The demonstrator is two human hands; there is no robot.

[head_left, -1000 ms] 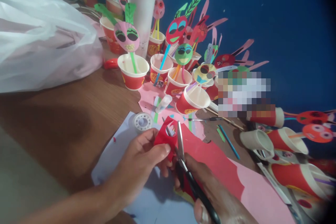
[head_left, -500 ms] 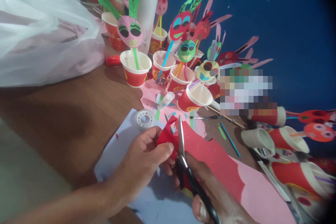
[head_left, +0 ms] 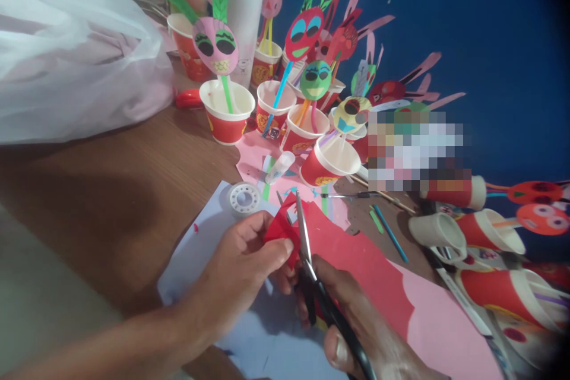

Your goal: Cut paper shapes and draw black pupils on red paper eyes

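Note:
My left hand [head_left: 256, 249] pinches a small piece of red paper [head_left: 278, 227] between thumb and fingers. Black-handled scissors [head_left: 332, 312] are gripped in my right hand [head_left: 356, 314], their metal blades pointing away from me with a gap between them. The red paper lies at the blades, one on either side of it. Beneath the hands are a pale blue sheet [head_left: 200, 267], a larger red sheet [head_left: 369, 261] and a pink sheet [head_left: 445, 326]. A white tape roll [head_left: 244, 198] rests at the blue sheet's far edge.
Several red paper cups [head_left: 227, 127] with paper faces on straws stand along the blue wall [head_left: 445, 6]; some cups lie tipped at right. A white plastic bag [head_left: 80, 53] fills the upper left. A small clear tube [head_left: 280, 167] and a blue straw piece [head_left: 390, 233] lie on the table.
The scissor blades have tilted slightly leftward and sit a little closer together over the red paper. Both hands keep their grips, and the view has shifted slightly.

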